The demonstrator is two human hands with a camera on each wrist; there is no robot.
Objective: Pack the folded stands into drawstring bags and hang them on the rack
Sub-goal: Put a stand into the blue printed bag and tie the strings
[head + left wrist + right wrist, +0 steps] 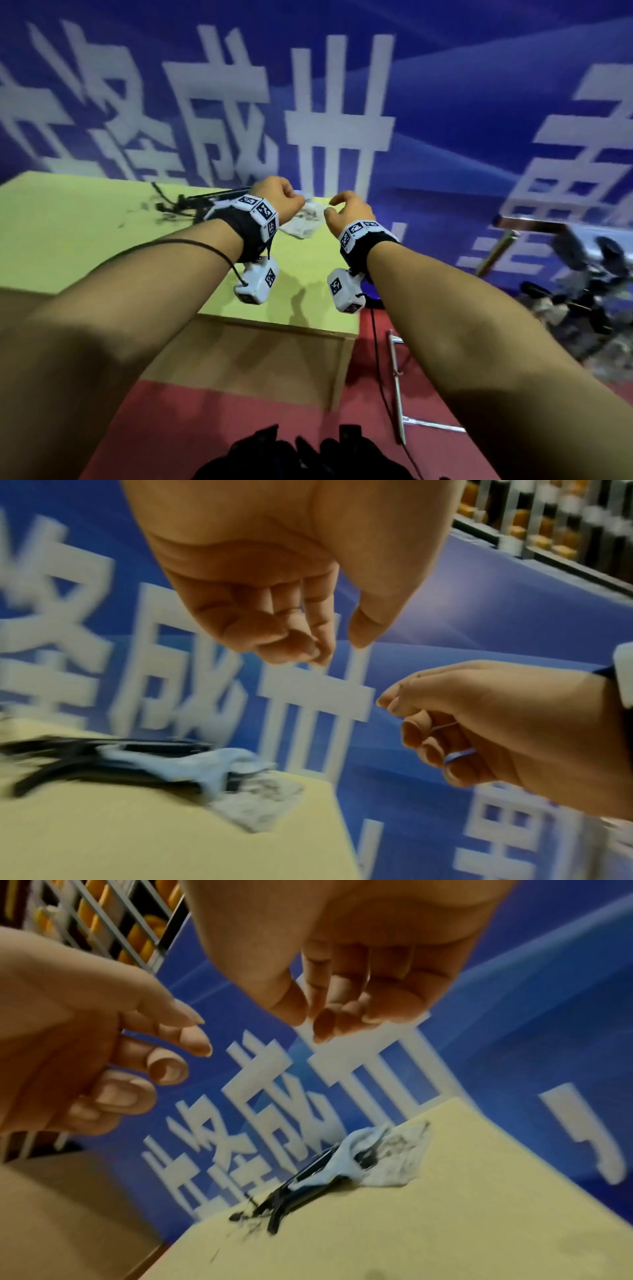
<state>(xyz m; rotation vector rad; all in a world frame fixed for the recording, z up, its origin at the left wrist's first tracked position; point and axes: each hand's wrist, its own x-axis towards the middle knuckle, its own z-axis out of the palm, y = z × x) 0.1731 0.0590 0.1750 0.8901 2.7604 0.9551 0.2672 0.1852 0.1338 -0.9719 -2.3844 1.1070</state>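
Observation:
Both my hands hang in the air above the far right corner of a yellow-green table [85, 240]. My left hand [284, 197] has loosely curled fingers and holds nothing; the left wrist view shows its thumb apart from the fingers [308, 642]. My right hand [342, 209] is beside it, fingers also loosely curled and empty [322, 1026]. Below them on the table lie pale grey-white drawstring bags [305, 224] [394, 1161] [260, 804]. To their left lie black folded stands [191, 205] [301, 1185] [103, 764], partly under one bag.
A blue banner [445, 102] with large white characters stands behind the table. At the right a metal rack bar [527, 224] carries dark filled bags [582, 301]. The floor is red [205, 411], with a metal bar [397, 383] and a cable on it. Shelves [548, 520] appear behind the banner.

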